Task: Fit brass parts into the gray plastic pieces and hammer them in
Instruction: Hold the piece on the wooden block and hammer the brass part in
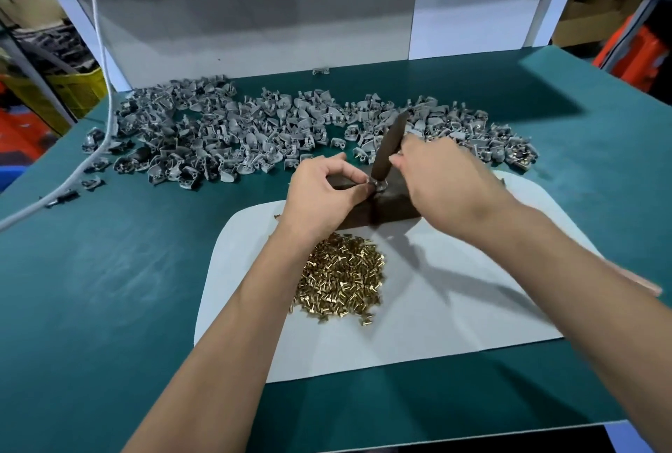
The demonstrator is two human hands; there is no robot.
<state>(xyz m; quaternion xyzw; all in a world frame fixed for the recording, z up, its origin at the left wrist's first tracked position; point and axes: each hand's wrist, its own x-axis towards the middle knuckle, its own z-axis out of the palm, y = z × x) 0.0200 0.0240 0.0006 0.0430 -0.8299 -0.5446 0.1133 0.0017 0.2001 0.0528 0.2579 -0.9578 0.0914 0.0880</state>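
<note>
head view: left hand (323, 191) pinches a gray piece (378, 185) on the dark block (394, 198); right hand (436, 176) grips a hammer (389, 147), its head on that piece. brass parts (342, 281) heaped on white sheet (454, 307); gray pile (236, 132) behind.

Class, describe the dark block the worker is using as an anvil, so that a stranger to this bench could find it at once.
Start at the white sheet on the green table. At its far edge, just beyond the heap of brass parts, lies the dark block, with the left hand and right hand working over it. It is the only solid brown slab there; the gray plastic pieces behind are small and pale.
</note>
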